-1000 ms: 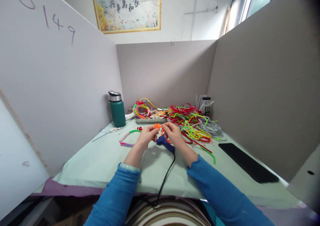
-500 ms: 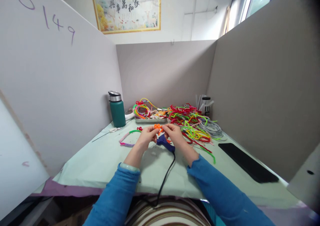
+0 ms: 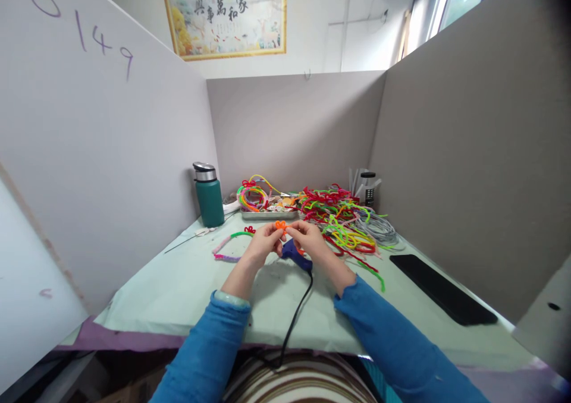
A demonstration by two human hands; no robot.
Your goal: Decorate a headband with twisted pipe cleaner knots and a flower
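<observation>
Between my two hands is a small orange pipe-cleaner flower [image 3: 281, 225] with looped petals. My left hand [image 3: 266, 242] pinches it from the left. From the right, my right hand [image 3: 307, 237] pinches its lower right part, fingertips close to the left ones. Just below my fingers lies a dark blue glue gun [image 3: 296, 257] with a black cord [image 3: 295, 317] running toward me. Beside my left hand rests a pipe-cleaner band [image 3: 218, 252] in pink, purple and green, with a small red flower [image 3: 250, 229] at its far end.
Behind my hands stands a metal tray [image 3: 267, 216] of small pieces with coiled colourful rings [image 3: 252, 197]. Right of it spreads a heap of pipe cleaners [image 3: 339, 213]. A green bottle [image 3: 209, 201] stands at left, a black slab [image 3: 439, 287] lies at right. Grey partitions [image 3: 294, 129] enclose the table.
My right fingertips have moved slightly left, closer to my left ones. The orange strand that showed below the flower is now mostly covered by my fingers.
</observation>
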